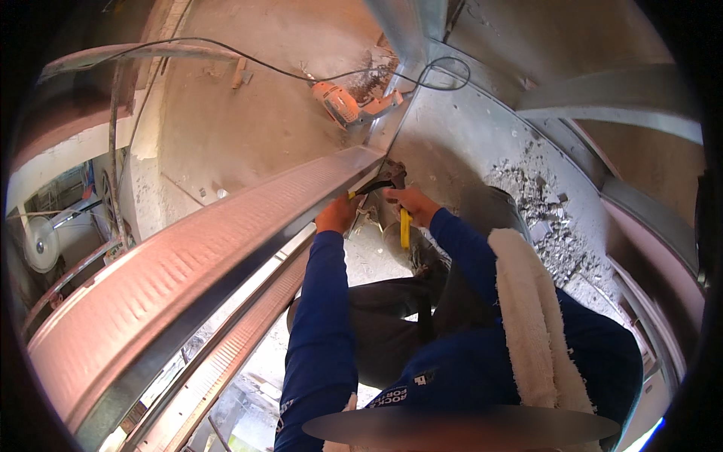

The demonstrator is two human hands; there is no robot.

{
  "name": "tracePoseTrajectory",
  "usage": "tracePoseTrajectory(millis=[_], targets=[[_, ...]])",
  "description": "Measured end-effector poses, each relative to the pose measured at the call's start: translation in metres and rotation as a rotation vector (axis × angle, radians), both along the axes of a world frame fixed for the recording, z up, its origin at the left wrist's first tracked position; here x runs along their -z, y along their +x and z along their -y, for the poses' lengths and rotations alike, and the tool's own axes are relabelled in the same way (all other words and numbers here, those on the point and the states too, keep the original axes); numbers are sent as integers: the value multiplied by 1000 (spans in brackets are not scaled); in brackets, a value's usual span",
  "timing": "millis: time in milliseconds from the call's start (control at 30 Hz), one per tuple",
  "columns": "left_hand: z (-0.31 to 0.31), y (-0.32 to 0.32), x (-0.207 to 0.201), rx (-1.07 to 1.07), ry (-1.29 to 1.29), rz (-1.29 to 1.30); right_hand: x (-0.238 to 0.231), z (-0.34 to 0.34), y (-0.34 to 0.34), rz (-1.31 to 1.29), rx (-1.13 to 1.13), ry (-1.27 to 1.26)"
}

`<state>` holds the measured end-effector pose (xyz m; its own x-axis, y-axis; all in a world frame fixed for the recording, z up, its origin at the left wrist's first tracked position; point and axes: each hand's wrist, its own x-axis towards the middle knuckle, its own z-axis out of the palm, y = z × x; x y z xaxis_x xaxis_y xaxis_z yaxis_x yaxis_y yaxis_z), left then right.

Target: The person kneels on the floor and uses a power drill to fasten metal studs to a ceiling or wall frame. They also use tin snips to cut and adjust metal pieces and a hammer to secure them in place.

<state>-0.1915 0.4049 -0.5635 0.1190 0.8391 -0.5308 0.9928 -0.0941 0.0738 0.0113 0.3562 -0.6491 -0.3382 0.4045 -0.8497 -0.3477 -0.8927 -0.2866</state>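
Note:
My left hand [337, 215] is closed on a black-and-yellow tool [379, 184], close beside the end of a long metal channel [203, 207]. My right hand [413, 203] is closed round a yellow handle [405, 230] that points down toward my legs. Dark metal shows just above the right hand. The two yellow parts are close together, and I cannot tell whether they belong to one tool or two. The fingers partly hide the tool's kind.
An orange power drill [343, 104] lies beyond my hands, its black cord [248, 59] running left and looping at right. Broken rubble [553, 218] covers the ground at right. Upright metal framing [410, 38] stands ahead. A second metal channel [226, 343] runs along the lower left.

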Motion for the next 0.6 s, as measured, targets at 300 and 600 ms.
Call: tracePoseTrajectory(millis=[300,600], targets=[[-18,8,-7,-182,-298,130,-15,-32,-89,-121,922,-267],[-9,20,-37,171,-284,-72,-17,-46,-82,-94,1015,-312]])
